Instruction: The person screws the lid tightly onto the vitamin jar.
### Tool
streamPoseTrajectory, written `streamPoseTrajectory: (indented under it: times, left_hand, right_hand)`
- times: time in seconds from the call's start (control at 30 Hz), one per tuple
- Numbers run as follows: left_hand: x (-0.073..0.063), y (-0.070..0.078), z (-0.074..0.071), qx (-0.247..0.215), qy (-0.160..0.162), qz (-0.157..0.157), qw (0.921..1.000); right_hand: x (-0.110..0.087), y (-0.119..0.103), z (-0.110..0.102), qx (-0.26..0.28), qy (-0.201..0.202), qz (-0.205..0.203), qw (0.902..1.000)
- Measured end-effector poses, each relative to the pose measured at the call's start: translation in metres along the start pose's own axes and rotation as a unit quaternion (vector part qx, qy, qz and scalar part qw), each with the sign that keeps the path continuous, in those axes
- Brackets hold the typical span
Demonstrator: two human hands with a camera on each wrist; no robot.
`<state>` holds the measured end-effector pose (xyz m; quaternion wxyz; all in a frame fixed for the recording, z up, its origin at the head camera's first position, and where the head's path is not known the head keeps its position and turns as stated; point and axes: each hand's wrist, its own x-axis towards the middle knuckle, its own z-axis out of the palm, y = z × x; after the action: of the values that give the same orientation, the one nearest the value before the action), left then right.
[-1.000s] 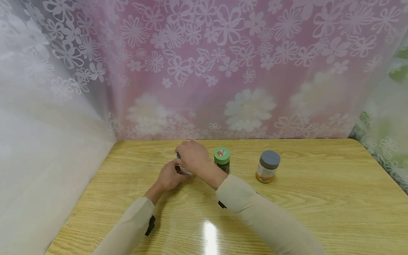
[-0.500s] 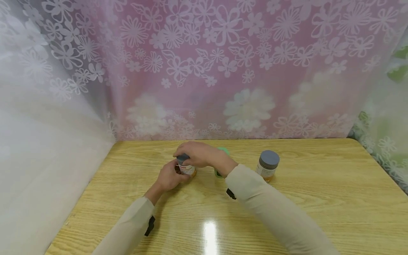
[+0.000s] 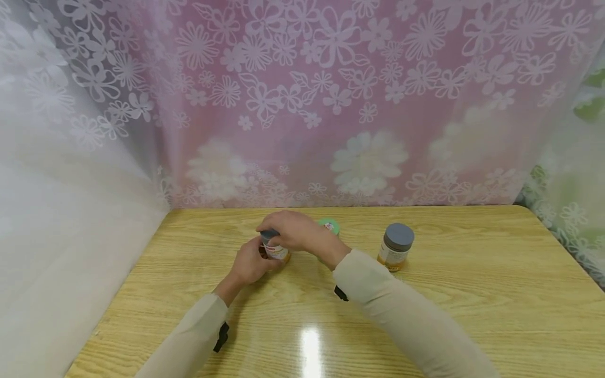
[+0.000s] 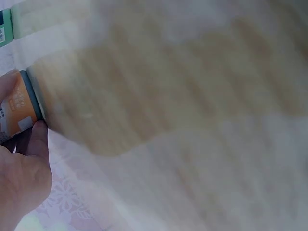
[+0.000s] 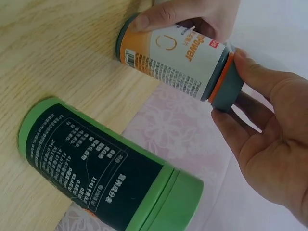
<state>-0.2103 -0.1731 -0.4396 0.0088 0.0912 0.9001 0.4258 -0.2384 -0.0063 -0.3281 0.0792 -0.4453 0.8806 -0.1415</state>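
A white-and-orange supplement jar stands on the wooden table, left of centre. My left hand grips it low around the body. From above, my right hand pinches its dark grey lid between thumb and fingers. In the right wrist view an orange band shows between the lid and the body of the jar. The left wrist view catches only the orange lower part of the jar and some fingers of the left hand.
Just right of the hands stands a dark jar with a green lid, partly hidden behind the right wrist. Farther right is another grey-lidded jar. A floral curtain hangs along the table's back edge.
My right hand has turned on the lid, its wrist swinging to the right, then shifting slightly back. More of the jar shows now. The left hand keeps its hold in place.
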Motion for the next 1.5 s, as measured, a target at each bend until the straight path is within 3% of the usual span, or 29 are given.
streamPoseTrajectory:
  times: [0.33, 0.77, 0.93, 1.13, 1.3, 1.37, 1.5]
  left_hand:
    - [0.004, 0.002, 0.002, 0.016, -0.004, 0.001, 0.9999]
    - [0.004, -0.001, 0.002, -0.039, -0.017, 0.0, 0.9991]
    - [0.0, -0.002, -0.002, -0.093, -0.035, 0.002, 0.995]
    - [-0.005, -0.001, -0.02, -0.11, -0.028, -0.022, 0.9933]
    - [-0.011, 0.0, -0.042, -0.101, -0.018, -0.001, 0.9948]
    - [-0.014, 0.001, -0.051, -0.079, -0.007, 0.014, 0.9968]
    - [-0.021, 0.004, -0.066, 0.008, 0.029, 0.023, 0.9993]
  right_hand:
    - [-0.002, 0.0, 0.008, 0.008, 0.036, 0.019, 0.9991]
    - [-0.002, 0.002, 0.011, -0.008, -0.002, 0.03, 0.9995]
    - [-0.013, 0.008, 0.005, -0.021, -0.014, 0.05, 0.9984]
    - [-0.036, 0.024, -0.014, -0.054, 0.021, 0.065, 0.9962]
    - [-0.062, 0.041, -0.03, -0.07, 0.059, 0.071, 0.9933]
    - [-0.074, 0.048, -0.036, -0.076, 0.074, 0.08, 0.9911]
    - [-0.1, 0.063, -0.043, -0.091, 0.107, 0.104, 0.9846]
